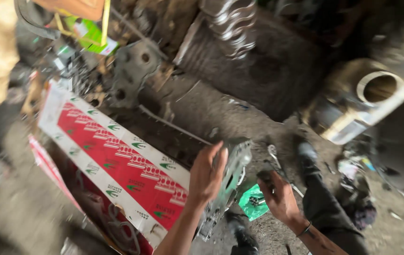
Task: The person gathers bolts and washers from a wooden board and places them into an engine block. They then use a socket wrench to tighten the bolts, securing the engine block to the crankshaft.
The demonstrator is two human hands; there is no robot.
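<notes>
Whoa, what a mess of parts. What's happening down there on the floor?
A person is crouched over a dirty workshop floor. Their left hand grips a flat grey metal engine plate, holding it on edge beside a red-and-white cardboard box. Their right hand reaches down at a small green packet with metal bits on it. A wrench lies just beyond, and a metal cylinder sits farther off.

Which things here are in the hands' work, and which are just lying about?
In hand:
left hand gripping the grey metal plate
right hand by the green packet

Lying about:
red and white carton
wrench
metal cylinder
perforated metal piece
</notes>
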